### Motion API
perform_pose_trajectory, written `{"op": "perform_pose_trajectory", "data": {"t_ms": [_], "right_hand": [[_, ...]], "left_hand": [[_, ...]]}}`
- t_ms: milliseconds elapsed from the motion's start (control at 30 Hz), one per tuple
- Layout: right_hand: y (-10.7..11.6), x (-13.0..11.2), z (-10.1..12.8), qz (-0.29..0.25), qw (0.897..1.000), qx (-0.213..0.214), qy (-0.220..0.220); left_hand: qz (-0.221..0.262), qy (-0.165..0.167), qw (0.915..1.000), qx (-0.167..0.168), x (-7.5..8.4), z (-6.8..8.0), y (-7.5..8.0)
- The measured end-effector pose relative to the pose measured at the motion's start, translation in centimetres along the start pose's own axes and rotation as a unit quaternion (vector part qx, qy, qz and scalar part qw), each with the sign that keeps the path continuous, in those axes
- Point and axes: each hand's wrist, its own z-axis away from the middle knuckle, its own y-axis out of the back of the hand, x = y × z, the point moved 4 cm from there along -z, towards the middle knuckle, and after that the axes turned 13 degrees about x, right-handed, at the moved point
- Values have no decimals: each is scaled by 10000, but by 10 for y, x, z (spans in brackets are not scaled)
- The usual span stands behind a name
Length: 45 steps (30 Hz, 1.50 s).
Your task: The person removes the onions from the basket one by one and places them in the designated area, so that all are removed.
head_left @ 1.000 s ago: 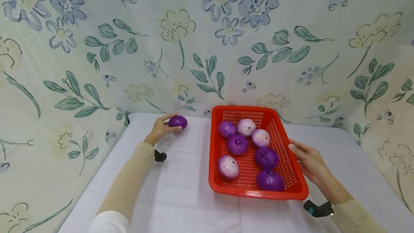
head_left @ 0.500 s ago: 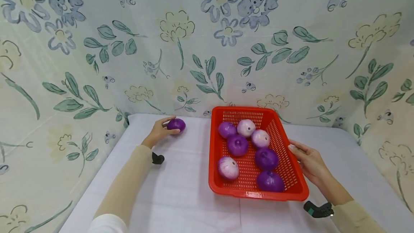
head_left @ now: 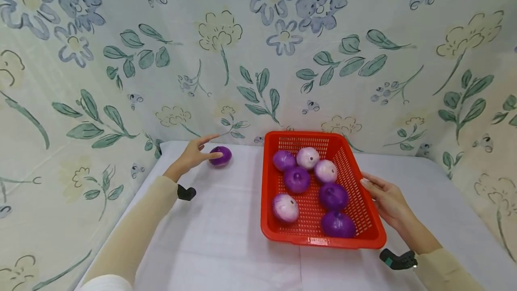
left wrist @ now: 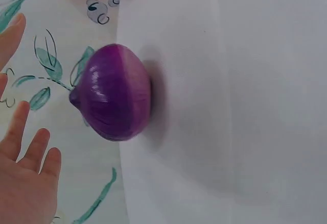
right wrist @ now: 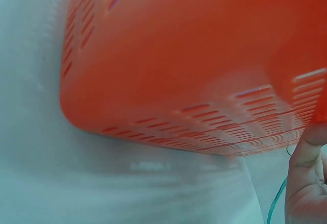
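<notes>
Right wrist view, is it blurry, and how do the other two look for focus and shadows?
Right wrist view: soft, the red basket fills it too close to focus. Left wrist view: sharp on the purple onion, which casts a soft shadow on the white cloth. Head view: evenly lit, wide-angle bending at the edges, no glare.

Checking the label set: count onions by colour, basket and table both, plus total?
Dark purple onions: 5, four in the basket, one on the table
Pale pink-white onions: 3, all in the basket
Total: 8
</notes>
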Motion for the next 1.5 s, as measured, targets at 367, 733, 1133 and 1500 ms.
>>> {"op": "perform_pose_trajectory", "data": {"t_ms": [367, 733, 1133, 1500], "right_hand": [[1, 0, -2, 147, 9998, 60, -74], [0, 0, -6, 304, 9995, 33, -85], [-2, -1, -4, 347, 9994, 20, -50], [-1, 0, -3, 329, 9994, -8, -94]], "left_hand": [[221, -674, 9867, -1465, 65, 3, -16], [93, -1520, 9499, -2731, 119, 14, -49], [520, -1833, 9019, -3876, 154, 30, -87], [537, -1792, 8726, -4511, 168, 44, -124]]}}
